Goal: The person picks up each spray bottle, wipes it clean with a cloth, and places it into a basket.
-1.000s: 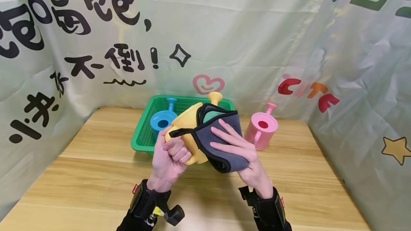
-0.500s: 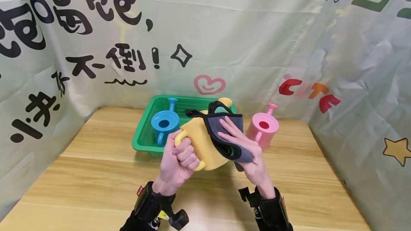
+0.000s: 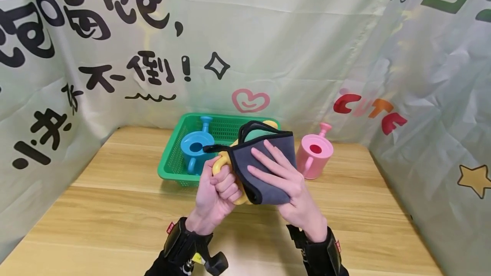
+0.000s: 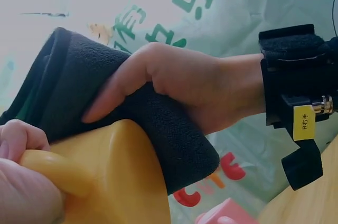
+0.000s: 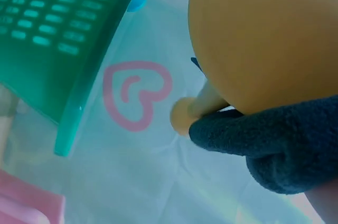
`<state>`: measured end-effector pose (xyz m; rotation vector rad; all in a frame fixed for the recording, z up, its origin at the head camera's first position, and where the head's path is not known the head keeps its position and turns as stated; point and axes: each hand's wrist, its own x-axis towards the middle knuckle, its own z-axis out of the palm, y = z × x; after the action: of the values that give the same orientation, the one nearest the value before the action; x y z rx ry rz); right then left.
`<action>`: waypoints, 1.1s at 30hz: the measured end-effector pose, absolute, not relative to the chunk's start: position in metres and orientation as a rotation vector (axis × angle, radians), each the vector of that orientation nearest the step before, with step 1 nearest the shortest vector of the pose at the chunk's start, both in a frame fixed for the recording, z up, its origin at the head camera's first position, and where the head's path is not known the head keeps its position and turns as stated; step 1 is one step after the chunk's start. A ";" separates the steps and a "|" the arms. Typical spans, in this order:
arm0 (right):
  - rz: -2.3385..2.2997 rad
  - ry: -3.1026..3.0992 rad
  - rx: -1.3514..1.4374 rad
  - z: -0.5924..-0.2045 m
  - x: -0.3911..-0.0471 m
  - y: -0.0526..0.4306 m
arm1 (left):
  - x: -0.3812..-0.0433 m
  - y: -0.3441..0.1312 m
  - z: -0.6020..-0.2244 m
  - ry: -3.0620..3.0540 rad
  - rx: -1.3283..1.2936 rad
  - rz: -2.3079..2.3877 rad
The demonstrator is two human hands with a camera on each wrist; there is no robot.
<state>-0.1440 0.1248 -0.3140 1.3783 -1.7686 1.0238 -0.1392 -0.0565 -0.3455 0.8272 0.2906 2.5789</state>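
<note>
My left hand (image 3: 216,197) grips the handle of a yellow watering can (image 4: 132,176) held up above the table. A folded dark grey cloth (image 3: 245,156) with black edging and a green inner side lies against the can and hides much of it in the head view. My right hand (image 3: 293,188) holds this cloth against the can's side, fingers spread over it, thumb along the near face in the left wrist view. In the right wrist view, the can's round spout end (image 5: 181,117) shows beyond the cloth.
Behind the hands, a green basket (image 3: 168,171) holds a blue watering can (image 3: 188,156). To its right a pink watering can (image 3: 318,163) stands on the wooden table (image 3: 115,216). A printed curtain (image 3: 299,54) rises along the table's back and sides.
The yellow can has shifted right with my left hand and tilted. My right hand and the cloth have moved over its surface, slipping right, then back left across it.
</note>
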 end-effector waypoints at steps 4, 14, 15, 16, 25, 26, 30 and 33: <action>0.925 -1.752 1.398 -0.314 -0.143 0.123 | -0.139 -0.060 -0.345 0.248 0.810 2.614; 1.014 -1.674 1.491 -0.315 -0.145 0.124 | -0.142 -0.076 -0.339 0.158 0.807 2.668; 1.026 -1.674 1.493 -0.315 -0.145 0.124 | -0.143 -0.077 -0.338 0.159 0.814 2.671; 1.035 -1.673 1.493 -0.315 -0.146 0.124 | -0.143 -0.077 -0.338 0.158 0.817 2.674; 1.196 -1.651 1.465 -0.316 -0.147 0.123 | -0.139 -0.080 -0.338 0.211 0.701 2.698; 1.229 -1.654 1.455 -0.317 -0.147 0.123 | -0.139 -0.079 -0.339 0.213 0.702 2.693; 1.333 -1.661 1.411 -0.326 -0.153 0.126 | -0.139 -0.074 -0.340 0.225 0.761 2.657; 1.381 -1.672 1.379 -0.331 -0.157 0.129 | -0.138 -0.069 -0.341 0.257 0.765 2.637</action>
<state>-0.1569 0.1290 -0.3307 1.3791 -1.6716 1.3809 -0.1381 -0.0691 -0.3413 0.7646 0.2569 2.6367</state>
